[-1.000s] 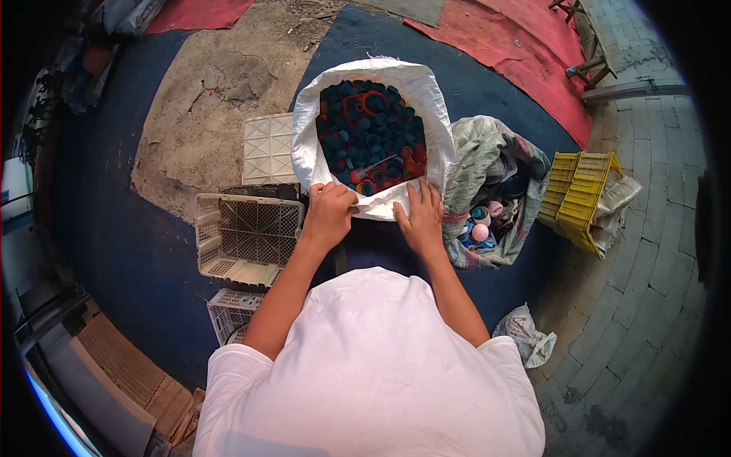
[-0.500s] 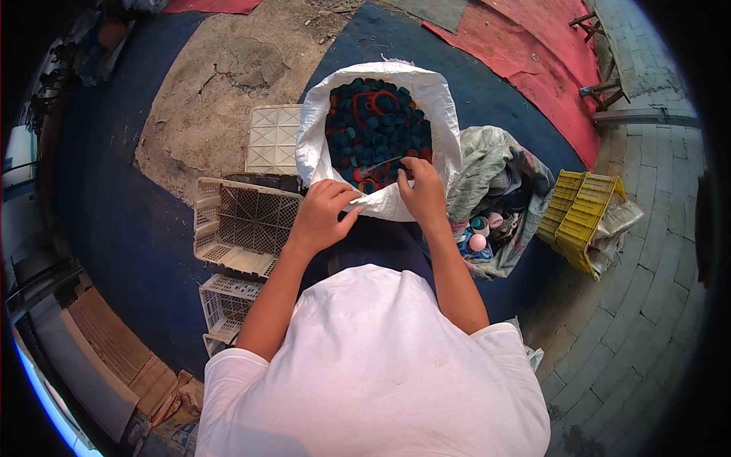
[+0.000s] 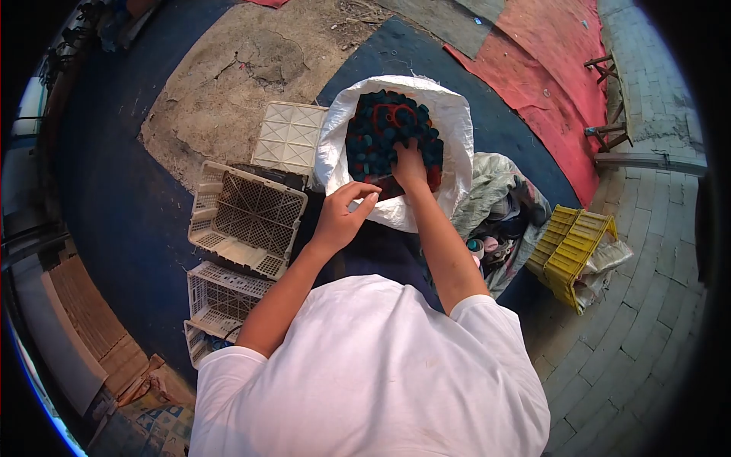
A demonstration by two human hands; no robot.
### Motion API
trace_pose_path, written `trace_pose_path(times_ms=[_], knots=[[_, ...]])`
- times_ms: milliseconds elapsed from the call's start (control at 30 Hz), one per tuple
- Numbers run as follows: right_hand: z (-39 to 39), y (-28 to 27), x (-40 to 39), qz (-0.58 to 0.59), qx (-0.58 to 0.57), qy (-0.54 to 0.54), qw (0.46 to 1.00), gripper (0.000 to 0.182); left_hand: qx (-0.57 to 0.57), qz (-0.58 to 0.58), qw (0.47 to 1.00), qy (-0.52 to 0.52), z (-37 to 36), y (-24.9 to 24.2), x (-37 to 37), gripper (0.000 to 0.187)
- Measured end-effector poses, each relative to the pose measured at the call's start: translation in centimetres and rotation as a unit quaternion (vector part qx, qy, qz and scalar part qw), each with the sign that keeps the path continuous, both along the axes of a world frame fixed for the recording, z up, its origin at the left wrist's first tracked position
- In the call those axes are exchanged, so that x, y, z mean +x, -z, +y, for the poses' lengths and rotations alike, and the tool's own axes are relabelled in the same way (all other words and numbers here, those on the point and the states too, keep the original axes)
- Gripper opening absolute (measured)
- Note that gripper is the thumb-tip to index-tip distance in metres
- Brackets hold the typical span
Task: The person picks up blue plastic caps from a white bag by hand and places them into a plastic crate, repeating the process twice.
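Observation:
A white woven sack [image 3: 335, 145] stands in front of me, its rim folded outward. Inside it lies a heap of dark blue-green bottle caps [image 3: 367, 152], mixed with some orange-red pieces and a red ring [image 3: 403, 114]. My right hand [image 3: 409, 167] reaches into the sack, fingers stretched and a little apart at the caps, its fingertips partly hidden among them. Over the near left rim, my left hand [image 3: 344, 215] has its thumb and index finger extended with a gap between them. Nothing shows in that gap.
To the left are pale plastic crates [image 3: 255, 217] and a flat white crate [image 3: 289, 137]. A grey-green patterned sack [image 3: 481, 199] with mixed items sits at right, then a yellow crate [image 3: 575, 247]. Blue and red sheets [image 3: 533, 99] cover parts of the ground.
My right hand has gone deeper into the sack, among the caps. My left hand has loosened from the rim. The whole view has shifted slightly.

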State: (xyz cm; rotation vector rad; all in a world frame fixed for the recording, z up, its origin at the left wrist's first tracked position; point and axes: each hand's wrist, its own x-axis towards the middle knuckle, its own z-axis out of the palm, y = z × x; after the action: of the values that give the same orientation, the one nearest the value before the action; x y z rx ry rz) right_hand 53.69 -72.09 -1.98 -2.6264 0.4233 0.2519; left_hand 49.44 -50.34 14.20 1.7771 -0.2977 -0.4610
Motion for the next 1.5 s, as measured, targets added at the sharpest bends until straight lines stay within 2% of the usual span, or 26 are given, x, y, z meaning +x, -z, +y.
trace_pose_path(times_ms=[300, 400, 500, 533, 633, 733, 833, 900, 967, 1000, 1033, 1133, 1233, 1333, 1433, 1500], knots=[[-2.4, 1.7, -1.3, -0.121, 0.075, 0.015, 0.990, 0.030, -0.205, 0.196, 0.952, -0.117, -0.2, 2.3, 0.8, 0.022], [-2.7, 1.1, -1.8, -0.138, 0.101, 0.050, 0.984, 0.029, -0.218, 0.212, 0.945, -0.119, -0.3, 2.4, 1.4, 0.022], [-3.0, -0.5, -2.0, -0.174, 0.110, 0.100, 0.973, 0.030, -0.147, 0.135, 0.976, -0.085, -0.7, 1.3, 1.6, 0.023], [-2.9, -0.9, -2.3, -0.190, 0.110, 0.116, 0.969, 0.031, -0.167, 0.165, 0.968, -0.086, -0.9, 1.0, 1.7, 0.025], [-2.4, -4.0, -3.1, -0.168, 0.300, 0.219, 0.913, 0.030, -0.239, 0.252, 0.933, -0.097, -1.5, 1.0, 2.5, 0.030], [-0.2, -8.3, -4.4, -0.201, 0.510, 0.254, 0.797, 0.025, -0.313, 0.346, 0.876, -0.120, -2.3, 3.0, 3.0, 0.035], [1.7, -11.9, -5.6, -0.193, 0.558, 0.232, 0.773, 0.023, -0.349, 0.426, 0.825, -0.130, -3.8, 3.5, 3.2, 0.045], [2.7, -13.4, -6.3, -0.179, 0.584, 0.209, 0.764, 0.028, -0.394, 0.448, 0.793, -0.120, -4.5, 3.3, 3.0, 0.043], [3.5, -13.0, -6.6, -0.209, 0.562, 0.157, 0.785, 0.030, -0.453, 0.467, 0.750, -0.118, -5.5, 3.9, 3.0, 0.038], [3.8, -13.0, -6.9, -0.223, 0.549, 0.131, 0.795, 0.031, -0.451, 0.471, 0.749, -0.117, -5.6, 3.7, 2.8, 0.038], [3.9, -13.2, -7.3, -0.198, 0.502, 0.135, 0.831, 0.032, -0.450, 0.474, 0.748, -0.116, -5.7, 3.5, 2.6, 0.039], [4.3, -13.2, -7.4, -0.220, 0.480, 0.147, 0.837, 0.032, -0.460, 0.485, 0.733, -0.124, -5.9, 4.7, 2.3, 0.037], [4.8, -13.7, -7.3, -0.258, 0.494, 0.181, 0.810, 0.030, -0.466, 0.492, 0.722, -0.140, -5.8, 5.0, 2.2, 0.037], [5.6, -14.2, -7.6, -0.278, 0.477, 0.161, 0.818, 0.026, -0.475, 0.497, 0.712, -0.144, -5.7, 4.6, 2.2, 0.038], [6.4, -14.1, -7.5, -0.315, 0.477, 0.174, 0.802, 0.022, -0.507, 0.500, 0.688, -0.138, -5.8, 4.6, 2.5, 0.038], [6.7, -14.4, -7.4, -0.292, 0.540, 0.215, 0.760, 0.018, -0.519, 0.515, 0.666, -0.148, -5.7, 4.4, 2.6, 0.038]])
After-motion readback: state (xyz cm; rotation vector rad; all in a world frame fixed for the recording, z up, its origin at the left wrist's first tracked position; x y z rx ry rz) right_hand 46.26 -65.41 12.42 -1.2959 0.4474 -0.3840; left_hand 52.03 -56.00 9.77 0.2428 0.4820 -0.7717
